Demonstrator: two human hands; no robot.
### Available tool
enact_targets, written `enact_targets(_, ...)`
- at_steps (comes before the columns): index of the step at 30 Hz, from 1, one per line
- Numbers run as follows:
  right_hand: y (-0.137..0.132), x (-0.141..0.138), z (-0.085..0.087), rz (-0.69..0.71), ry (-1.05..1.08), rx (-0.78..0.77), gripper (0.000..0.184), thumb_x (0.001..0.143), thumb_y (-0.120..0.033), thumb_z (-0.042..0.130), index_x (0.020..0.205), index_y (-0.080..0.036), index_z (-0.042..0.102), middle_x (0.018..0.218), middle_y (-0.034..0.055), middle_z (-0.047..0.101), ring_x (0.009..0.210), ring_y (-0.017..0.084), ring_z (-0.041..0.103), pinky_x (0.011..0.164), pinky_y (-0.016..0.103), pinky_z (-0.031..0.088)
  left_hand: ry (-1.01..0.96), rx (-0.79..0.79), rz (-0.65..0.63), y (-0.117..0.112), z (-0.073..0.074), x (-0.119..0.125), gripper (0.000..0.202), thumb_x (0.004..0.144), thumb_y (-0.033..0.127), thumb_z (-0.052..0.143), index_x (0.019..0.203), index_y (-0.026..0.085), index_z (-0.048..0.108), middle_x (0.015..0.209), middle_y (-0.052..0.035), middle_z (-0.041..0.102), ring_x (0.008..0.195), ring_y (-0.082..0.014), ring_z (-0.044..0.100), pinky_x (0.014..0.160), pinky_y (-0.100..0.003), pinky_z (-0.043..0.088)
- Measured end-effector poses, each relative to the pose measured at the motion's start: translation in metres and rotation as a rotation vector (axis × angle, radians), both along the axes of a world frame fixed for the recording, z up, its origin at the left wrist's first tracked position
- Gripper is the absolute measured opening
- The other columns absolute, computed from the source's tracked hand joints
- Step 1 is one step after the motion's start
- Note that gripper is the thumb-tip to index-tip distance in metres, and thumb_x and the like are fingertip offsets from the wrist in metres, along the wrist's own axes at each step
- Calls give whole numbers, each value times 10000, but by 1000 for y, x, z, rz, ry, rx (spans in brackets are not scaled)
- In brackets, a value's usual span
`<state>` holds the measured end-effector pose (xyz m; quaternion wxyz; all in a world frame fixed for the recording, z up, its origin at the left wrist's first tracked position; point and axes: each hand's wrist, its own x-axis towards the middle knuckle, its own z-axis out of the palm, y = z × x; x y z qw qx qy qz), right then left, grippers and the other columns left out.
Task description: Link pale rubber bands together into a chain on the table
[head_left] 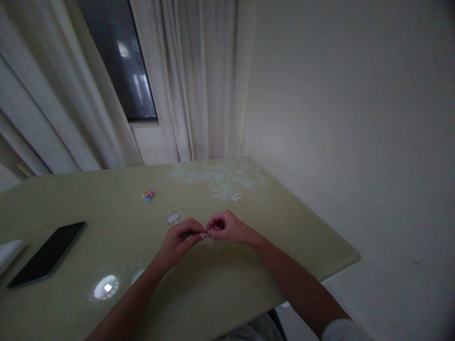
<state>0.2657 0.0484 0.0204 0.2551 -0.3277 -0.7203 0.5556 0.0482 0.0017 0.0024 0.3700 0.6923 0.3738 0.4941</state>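
Observation:
My left hand (179,240) is closed in a pinch on a small white piece with dark stripes (204,235), just above the table. My right hand (229,227) meets it from the right, thumb and fingers pinched together at the piece's end. Whatever lies between the right fingertips is too small to make out. Below the hands lie several thin yellowish rings (199,254). Beyond the left hand is a small clear case (174,218) with a white patch in it.
A pile of small colourful pieces (148,195) lies at the back left, and small white pieces (236,197) at the back right. A dark tablet (50,253) and a white object (10,251) are on the left. The table (302,246) meets a wall on the right.

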Motion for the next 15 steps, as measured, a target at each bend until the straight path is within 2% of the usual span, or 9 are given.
enact_targets(4,13,14,3,0,-156,58,214,870,-327,717,936,-132,777,754,20,695,653,124,568,622,237,413,-19,-89,40,-2,4,-1,229,874,431,769,890,202,769,836,-68,781,764,-191,730,703,-280,591)
enact_targets(6,21,23,1,-22,-346,153,161,833,-273,746,876,-127,794,726,24,701,633,126,568,592,235,391,-51,-115,69,-1,4,-3,241,856,434,791,887,196,762,824,-66,792,755,-191,742,700,-278,599)
enact_targets(9,28,29,-6,3,-566,204,203,763,-324,827,833,-134,809,712,26,709,632,137,585,556,233,365,-100,-114,119,1,2,-7,251,818,430,829,863,193,760,788,-51,790,725,-180,746,685,-264,602)
enact_targets(12,27,26,-11,31,-622,204,237,759,-370,833,841,-149,815,717,21,713,637,137,600,550,224,369,-109,-97,137,4,0,-9,253,796,426,844,879,195,783,810,-54,796,741,-181,752,700,-261,607)
enact_targets(15,22,20,-13,22,-639,246,159,774,-301,800,846,-160,816,705,12,705,623,124,585,556,216,369,-86,-75,151,5,1,-9,231,794,408,842,836,190,779,779,-46,778,710,-171,735,675,-252,595)
